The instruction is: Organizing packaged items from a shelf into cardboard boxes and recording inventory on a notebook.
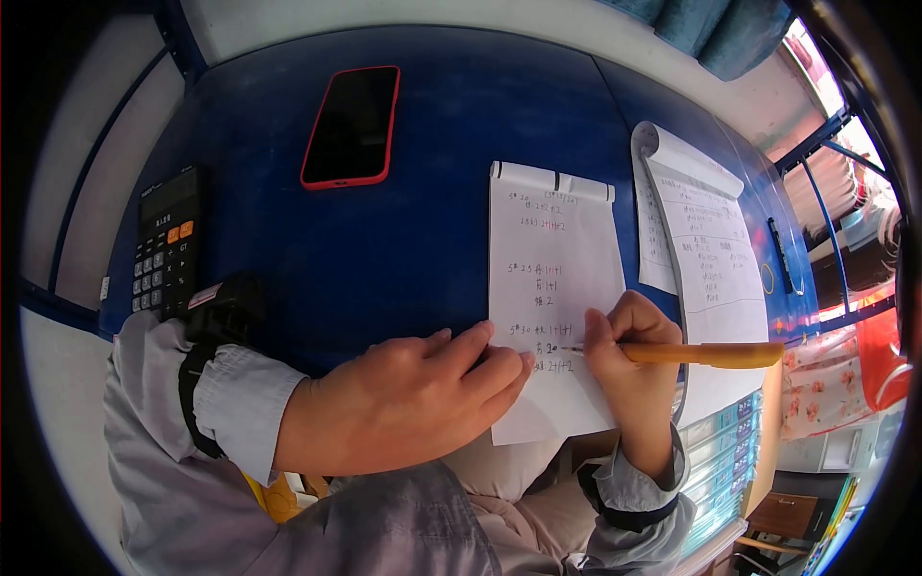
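Note:
On the blue table lies a white notepad with its cover page folded back at the top and several handwritten lines on it. My right hand is closed round an orange pen, whose tip meets the paper among the lower lines. My left hand rests at the pad's lower left edge, fingers loosely bent, fingertips on the paper, gripping nothing that I can see. Its thumb is hard to make out.
A black phone in a red case lies at the far left. A black calculator sits near my left sleeve. To the right are a second written-on pad and a dark pen. Metal bars stand beyond the right edge.

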Motion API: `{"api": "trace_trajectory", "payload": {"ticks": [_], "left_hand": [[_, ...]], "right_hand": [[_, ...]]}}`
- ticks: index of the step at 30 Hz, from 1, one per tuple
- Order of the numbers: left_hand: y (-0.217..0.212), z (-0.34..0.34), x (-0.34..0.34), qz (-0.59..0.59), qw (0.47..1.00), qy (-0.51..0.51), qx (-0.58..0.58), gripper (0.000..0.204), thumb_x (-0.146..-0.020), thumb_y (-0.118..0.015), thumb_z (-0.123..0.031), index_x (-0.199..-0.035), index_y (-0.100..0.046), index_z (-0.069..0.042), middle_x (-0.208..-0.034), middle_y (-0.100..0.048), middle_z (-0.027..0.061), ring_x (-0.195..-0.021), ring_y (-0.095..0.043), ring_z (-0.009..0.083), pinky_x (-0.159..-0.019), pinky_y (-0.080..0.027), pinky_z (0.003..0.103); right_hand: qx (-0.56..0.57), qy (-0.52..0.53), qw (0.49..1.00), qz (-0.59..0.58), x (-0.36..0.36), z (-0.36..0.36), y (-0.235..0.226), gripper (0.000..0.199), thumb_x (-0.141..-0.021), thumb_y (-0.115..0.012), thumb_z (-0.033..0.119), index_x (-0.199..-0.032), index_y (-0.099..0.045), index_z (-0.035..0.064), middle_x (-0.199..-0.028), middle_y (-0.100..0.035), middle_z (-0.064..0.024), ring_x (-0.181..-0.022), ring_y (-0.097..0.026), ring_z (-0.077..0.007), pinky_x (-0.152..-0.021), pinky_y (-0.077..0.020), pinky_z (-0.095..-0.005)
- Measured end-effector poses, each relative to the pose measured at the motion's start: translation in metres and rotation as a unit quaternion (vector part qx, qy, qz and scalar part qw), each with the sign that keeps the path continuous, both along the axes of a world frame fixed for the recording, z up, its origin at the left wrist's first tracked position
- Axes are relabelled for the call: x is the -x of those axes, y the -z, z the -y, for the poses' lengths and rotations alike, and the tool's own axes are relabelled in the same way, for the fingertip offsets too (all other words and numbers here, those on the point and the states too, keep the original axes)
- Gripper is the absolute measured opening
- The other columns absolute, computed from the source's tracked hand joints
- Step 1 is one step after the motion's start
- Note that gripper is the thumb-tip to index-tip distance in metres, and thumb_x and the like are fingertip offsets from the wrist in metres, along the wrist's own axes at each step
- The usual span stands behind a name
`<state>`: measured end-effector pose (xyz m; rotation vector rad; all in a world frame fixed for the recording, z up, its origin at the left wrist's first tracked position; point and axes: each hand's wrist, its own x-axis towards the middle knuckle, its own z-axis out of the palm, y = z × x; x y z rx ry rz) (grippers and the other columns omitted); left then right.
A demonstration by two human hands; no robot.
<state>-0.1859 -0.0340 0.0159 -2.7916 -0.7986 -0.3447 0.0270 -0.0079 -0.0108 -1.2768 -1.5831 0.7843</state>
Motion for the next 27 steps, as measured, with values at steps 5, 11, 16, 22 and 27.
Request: {"api": "trace_trajectory", "payload": {"ticks": [5, 11, 16, 22, 27], "left_hand": [[0.0020, -0.0011, 0.0005, 0.005, 1.000, 0.002, 0.002, 0.037, -0.077, -0.060, -0.012, -0.113, -0.060, -0.004, -0.086, -0.052, 0.0039, -0.093, -0.059, 0.0167, -0.054, -0.050, 0.016], [-0.0006, -0.0009, 0.0008, 0.009, 1.000, 0.003, 0.002, 0.037, -0.077, -0.060, -0.012, -0.114, -0.060, -0.004, -0.086, -0.052, 0.0039, -0.093, -0.059, 0.0167, -0.053, -0.049, 0.016], [0.0020, -0.0022, 0.0002, 0.006, 1.000, 0.004, -0.007, 0.037, -0.077, -0.060, -0.012, -0.114, -0.060, -0.005, -0.086, -0.052, 0.0037, -0.092, -0.059, 0.0161, -0.054, -0.049, 0.016], [0.0006, -0.0013, -0.0006, 0.008, 1.000, 0.006, -0.018, 0.037, -0.077, -0.060, -0.013, -0.114, -0.060, -0.005, -0.086, -0.051, 0.0034, -0.092, -0.059, 0.0153, -0.053, -0.048, 0.015], [0.0015, -0.0011, -0.0006, 0.012, 1.000, 0.003, -0.014, 0.037, -0.077, -0.060, -0.013, -0.113, -0.060, -0.005, -0.086, -0.050, 0.0034, -0.092, -0.059, 0.0153, -0.053, -0.049, 0.015]], "right_hand": [[0.001, 0.000, 1.000, -0.005, 0.0008, -0.0006, 0.0008, 0.032, -0.074, -0.068, 0.003, -0.058, -0.040, 0.0045, -0.050, -0.040, 0.0008, -0.048, -0.030, -0.0044, -0.044, -0.0252, -0.0207], [0.007, 0.005, 1.000, -0.007, 0.0005, 0.0003, -0.0019, 0.032, -0.075, -0.066, 0.002, -0.059, -0.039, 0.0041, -0.051, -0.037, 0.0024, -0.050, -0.030, -0.0033, -0.044, -0.0246, -0.0206], [0.057, 0.003, 0.995, -0.085, -0.0011, 0.0002, -0.0048, 0.031, -0.079, -0.063, 0.001, -0.060, -0.039, 0.0047, -0.055, -0.038, 0.0043, -0.053, -0.030, -0.0025, -0.047, -0.0244, -0.0199], [0.068, -0.002, 0.993, -0.093, -0.0029, 0.0016, -0.0072, 0.031, -0.080, -0.063, 0.003, -0.060, -0.039, 0.0050, -0.056, -0.038, 0.0044, -0.053, -0.030, -0.0025, -0.048, -0.0242, -0.0199], [0.072, -0.002, 0.993, -0.094, -0.0025, 0.0016, -0.0076, 0.032, -0.080, -0.063, 0.004, -0.060, -0.039, 0.0051, -0.055, -0.037, 0.0045, -0.053, -0.030, -0.0027, -0.048, -0.0239, -0.0204]]}}
